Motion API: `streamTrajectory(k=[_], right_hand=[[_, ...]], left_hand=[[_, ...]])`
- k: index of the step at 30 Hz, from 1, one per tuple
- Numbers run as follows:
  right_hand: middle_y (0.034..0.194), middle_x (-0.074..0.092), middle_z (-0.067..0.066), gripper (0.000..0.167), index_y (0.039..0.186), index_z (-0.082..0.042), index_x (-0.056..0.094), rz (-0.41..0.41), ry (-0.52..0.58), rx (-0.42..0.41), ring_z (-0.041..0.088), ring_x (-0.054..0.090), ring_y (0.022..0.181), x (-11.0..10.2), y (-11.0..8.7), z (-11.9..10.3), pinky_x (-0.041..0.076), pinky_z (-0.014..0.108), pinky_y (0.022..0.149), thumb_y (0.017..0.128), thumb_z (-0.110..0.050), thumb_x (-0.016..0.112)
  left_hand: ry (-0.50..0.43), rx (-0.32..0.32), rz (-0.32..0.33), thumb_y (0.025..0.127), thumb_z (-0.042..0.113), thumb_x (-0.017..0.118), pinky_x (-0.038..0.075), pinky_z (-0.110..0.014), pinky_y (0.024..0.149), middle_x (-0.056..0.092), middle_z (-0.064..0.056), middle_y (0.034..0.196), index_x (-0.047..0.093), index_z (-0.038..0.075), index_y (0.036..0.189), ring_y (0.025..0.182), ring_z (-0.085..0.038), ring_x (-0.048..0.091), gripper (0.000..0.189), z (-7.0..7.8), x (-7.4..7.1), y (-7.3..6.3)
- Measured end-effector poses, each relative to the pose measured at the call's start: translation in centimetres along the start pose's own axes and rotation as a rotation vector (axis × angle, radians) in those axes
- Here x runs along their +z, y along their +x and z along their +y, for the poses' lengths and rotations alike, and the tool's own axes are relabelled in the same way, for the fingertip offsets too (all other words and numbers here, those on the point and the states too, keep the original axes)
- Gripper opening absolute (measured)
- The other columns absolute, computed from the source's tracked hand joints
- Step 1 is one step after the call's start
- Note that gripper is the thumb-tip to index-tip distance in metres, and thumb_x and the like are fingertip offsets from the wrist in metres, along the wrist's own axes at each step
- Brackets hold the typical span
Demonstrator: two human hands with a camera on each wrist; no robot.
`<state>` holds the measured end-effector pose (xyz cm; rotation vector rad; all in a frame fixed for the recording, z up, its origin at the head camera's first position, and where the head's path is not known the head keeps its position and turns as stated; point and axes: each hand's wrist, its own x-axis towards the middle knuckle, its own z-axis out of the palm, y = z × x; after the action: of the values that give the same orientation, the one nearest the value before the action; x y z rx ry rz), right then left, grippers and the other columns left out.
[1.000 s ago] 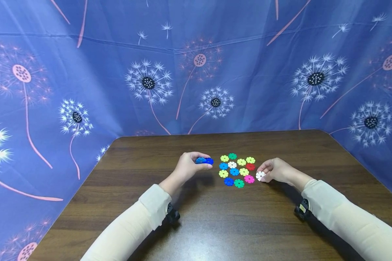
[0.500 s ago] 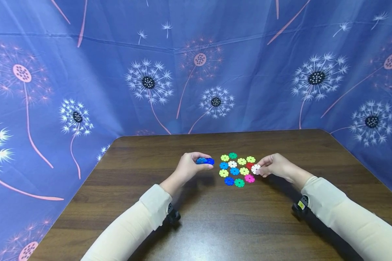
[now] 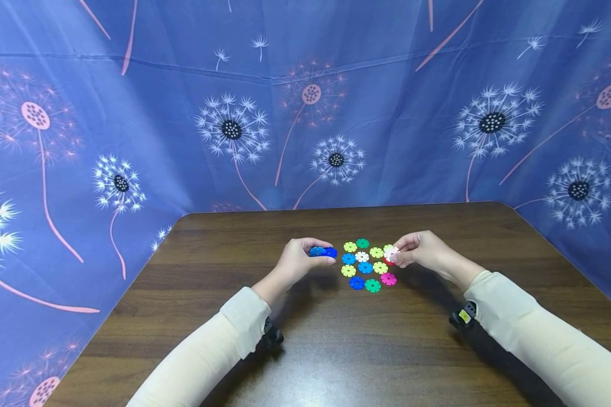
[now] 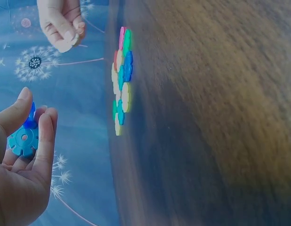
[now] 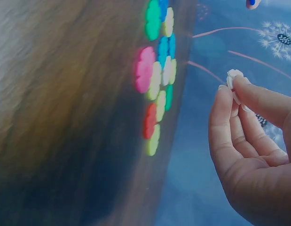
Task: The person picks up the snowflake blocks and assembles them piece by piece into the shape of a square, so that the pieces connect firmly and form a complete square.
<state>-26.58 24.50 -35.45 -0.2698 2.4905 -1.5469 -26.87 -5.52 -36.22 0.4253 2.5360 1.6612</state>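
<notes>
My left hand (image 3: 296, 259) holds two interlocked notched plastic discs above the table, left of the loose ones. One is a light blue disc (image 4: 23, 140); the other, a dark blue disc (image 4: 31, 122), stands crosswise to it between thumb and fingers. Between thumb and fingertips, my right hand (image 3: 425, 252) pinches a white notched disc (image 3: 390, 254). In the head view this disc overlaps a red disc (image 3: 389, 262) and part of a yellow disc (image 3: 387, 247). The right wrist view shows it raised off the tabletop.
Between the hands, several loose discs lie flat on the wooden table (image 3: 305, 362), among them a pink disc (image 3: 388, 278), a green disc (image 3: 373, 286), a dark blue disc (image 3: 357, 282) and another white disc (image 3: 361, 257). A blue dandelion-print cloth (image 3: 285, 113) hangs behind.
My right hand has moved left and away from me, carrying the white disc from beside the pink disc to over the red one. The left hand has shifted slightly right.
</notes>
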Motion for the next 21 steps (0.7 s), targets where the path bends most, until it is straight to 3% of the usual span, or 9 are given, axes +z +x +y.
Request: streamTrajectory(k=[13, 21], right_hand=[[0.078, 0.071, 0.000, 0.031, 0.102, 0.010, 0.066, 0.011, -0.013, -0.028, 0.012, 0.066, 0.069, 1.7, 0.2, -2.8, 0.056, 0.029, 0.070, 0.083, -0.013, 0.076], [0.081, 0.073, 0.004, 0.028, 0.100, 0.004, 0.070, 0.019, -0.034, -0.015, 0.017, 0.068, 0.075, 2.7, 0.3, -4.0, 0.057, 0.029, 0.070, 0.084, -0.018, 0.076]], left_hand=[[-0.032, -0.002, -0.008, 0.080, 0.020, 0.080, 0.057, -0.027, 0.074, 0.075, -0.006, 0.097, 0.075, 0.012, 0.106, 0.080, -0.010, 0.068, 0.028, 0.5, 0.2, -0.2], [-0.061, -0.012, -0.041, 0.080, 0.020, 0.080, 0.057, -0.042, 0.083, 0.075, -0.006, 0.095, 0.075, 0.012, 0.107, 0.078, -0.013, 0.071, 0.028, 0.9, 0.4, -0.1]])
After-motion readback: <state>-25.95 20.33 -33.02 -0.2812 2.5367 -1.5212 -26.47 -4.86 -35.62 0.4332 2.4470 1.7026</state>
